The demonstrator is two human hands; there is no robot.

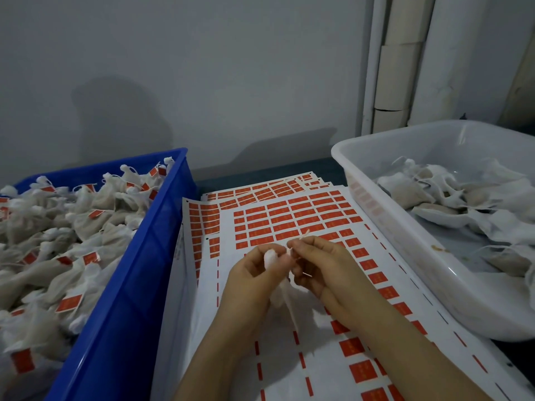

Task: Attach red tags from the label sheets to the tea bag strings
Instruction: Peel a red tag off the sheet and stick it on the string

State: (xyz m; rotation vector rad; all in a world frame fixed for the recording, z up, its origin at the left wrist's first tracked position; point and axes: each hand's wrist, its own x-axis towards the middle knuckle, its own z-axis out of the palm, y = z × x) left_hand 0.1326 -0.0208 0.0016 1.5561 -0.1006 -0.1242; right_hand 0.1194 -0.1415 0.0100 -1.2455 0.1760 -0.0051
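Note:
My left hand (254, 280) grips a white tea bag (280, 290) by its gathered top, the bag hanging between both hands. My right hand (321, 266) pinches the bag's thin string (304, 234), whose end sticks up above the fingertips. Both hands hover over the top label sheet (289, 224), a white sheet with rows of red tags; many tags near me are peeled off. I cannot tell if a tag is on this string.
A blue crate (139, 270) on the left is heaped with tea bags carrying red tags. A white tub (405, 250) on the right holds untagged tea bags. More label sheets (260, 192) fan out behind. A grey wall rises at the back.

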